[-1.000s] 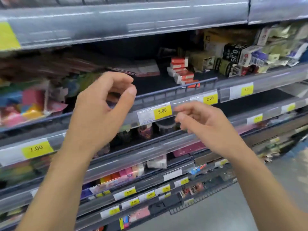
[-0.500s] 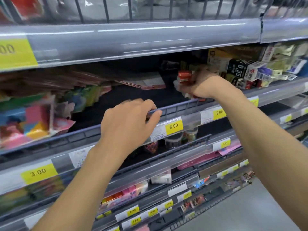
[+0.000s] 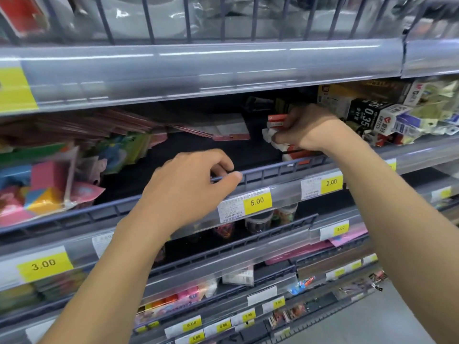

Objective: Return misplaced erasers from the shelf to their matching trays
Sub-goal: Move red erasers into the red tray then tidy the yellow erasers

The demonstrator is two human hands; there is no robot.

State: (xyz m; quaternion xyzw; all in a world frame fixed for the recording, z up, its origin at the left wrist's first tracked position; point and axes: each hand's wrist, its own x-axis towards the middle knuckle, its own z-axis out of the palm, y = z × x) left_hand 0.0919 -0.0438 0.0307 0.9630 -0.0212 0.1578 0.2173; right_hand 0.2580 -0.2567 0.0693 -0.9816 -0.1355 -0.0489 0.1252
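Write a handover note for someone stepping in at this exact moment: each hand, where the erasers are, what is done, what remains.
Right hand: reaches into the shelf, fingers curled round the stack of small red-and-white boxed erasers.
Left hand: grips the dark blue wire shelf rail above the yellow 5.00 price tag.
Done: erasers grasped, not yet lifted out.
Left: pull them out and return them to their matching trays, which I cannot pick out here.
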